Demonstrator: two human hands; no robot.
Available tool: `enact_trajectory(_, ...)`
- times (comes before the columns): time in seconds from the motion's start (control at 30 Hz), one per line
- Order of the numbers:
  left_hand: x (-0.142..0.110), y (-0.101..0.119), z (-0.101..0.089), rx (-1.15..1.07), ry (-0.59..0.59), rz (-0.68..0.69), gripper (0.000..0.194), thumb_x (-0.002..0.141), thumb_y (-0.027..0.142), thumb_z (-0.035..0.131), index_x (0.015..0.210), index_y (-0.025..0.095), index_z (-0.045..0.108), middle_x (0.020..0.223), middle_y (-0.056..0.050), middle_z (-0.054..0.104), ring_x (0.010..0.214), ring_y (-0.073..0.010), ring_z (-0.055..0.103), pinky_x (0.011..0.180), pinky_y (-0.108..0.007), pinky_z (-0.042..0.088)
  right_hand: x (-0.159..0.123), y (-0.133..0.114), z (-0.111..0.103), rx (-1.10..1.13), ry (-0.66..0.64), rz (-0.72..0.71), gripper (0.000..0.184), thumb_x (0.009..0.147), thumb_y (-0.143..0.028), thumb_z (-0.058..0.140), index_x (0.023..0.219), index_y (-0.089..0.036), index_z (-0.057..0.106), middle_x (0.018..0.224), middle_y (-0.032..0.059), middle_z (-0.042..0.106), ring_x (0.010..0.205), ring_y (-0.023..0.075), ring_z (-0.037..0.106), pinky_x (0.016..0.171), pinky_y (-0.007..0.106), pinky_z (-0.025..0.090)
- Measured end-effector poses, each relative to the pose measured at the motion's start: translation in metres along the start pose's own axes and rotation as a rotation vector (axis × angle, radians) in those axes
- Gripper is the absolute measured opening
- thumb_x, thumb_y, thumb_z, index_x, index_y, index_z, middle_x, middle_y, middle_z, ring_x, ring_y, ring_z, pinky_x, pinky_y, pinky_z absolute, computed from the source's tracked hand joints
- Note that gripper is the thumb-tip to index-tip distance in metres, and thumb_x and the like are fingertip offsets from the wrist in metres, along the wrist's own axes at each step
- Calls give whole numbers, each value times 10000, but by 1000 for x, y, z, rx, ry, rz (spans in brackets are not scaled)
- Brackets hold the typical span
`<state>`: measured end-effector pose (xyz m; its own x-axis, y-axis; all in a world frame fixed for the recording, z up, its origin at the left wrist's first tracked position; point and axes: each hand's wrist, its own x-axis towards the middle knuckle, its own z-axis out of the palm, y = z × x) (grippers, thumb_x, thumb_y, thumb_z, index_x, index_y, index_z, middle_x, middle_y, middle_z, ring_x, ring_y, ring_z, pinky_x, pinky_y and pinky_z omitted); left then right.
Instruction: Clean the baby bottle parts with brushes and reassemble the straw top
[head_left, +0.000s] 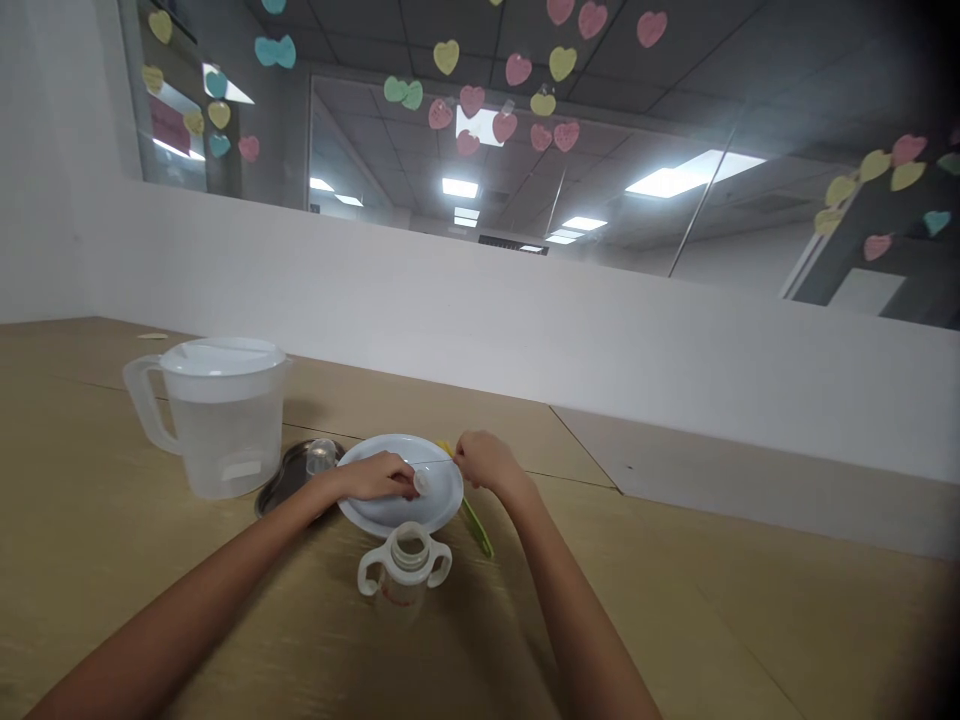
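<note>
Over a white bowl (375,518), my left hand (379,476) is closed on a small translucent piece (421,483) that looks like a bottle nipple. My right hand (481,460), at the bowl's right rim, pinches a thin wire-like stick (435,462). That stick runs left from my right fingers towards the piece in my left hand; whether its tip touches it I cannot tell. In front of the bowl stands an uncapped baby bottle (406,575) with two white side handles. A green-handled tool (478,528) lies beside the bowl, partly hidden by my right hand.
To the left stands a clear lidded pitcher (229,425) with a large handle. Between it and the bowl, a dark metal tray (289,478) carries a clear cap (321,457). Behind the wooden table (712,560) rise a low white wall (450,310) and a window with heart-shaped notes.
</note>
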<state>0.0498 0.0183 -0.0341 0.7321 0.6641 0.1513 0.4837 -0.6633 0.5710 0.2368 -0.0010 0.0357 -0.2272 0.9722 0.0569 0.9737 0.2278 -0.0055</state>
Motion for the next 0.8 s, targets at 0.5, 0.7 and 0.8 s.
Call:
enact_trajectory(0.5, -10, 46, -27, -16, 598, 95, 253, 838, 356, 538, 841, 163, 702, 876, -21, 706, 814, -160, 608, 731, -231, 428, -5, -5, -5, 39, 44, 1, 223, 828, -153, 487, 930, -76, 671, 939, 208, 678, 860, 253, 657, 690, 305, 468)
enact_trajectory(0.7, -17, 72, -30, -203, 751, 79, 271, 771, 411, 615, 737, 167, 730, 749, -15, 713, 726, -159, 618, 698, -240, 462, -34, -17, -31, 669, 74, -322, 350, 933, -313, 318, 1056, -154, 605, 654, 12, 635, 409, 69, 512, 428, 179, 400)
enact_trajectory(0.8, -19, 80, -31, -211, 856, 109, 263, 761, 408, 632, 699, 171, 728, 705, -20, 694, 698, -152, 604, 681, -244, 462, -47, -22, -40, 1001, 47, -359, 348, 890, -365, 421, 1084, -140, 603, 503, -48, 526, 335, 56, 404, 350, 166, 326)
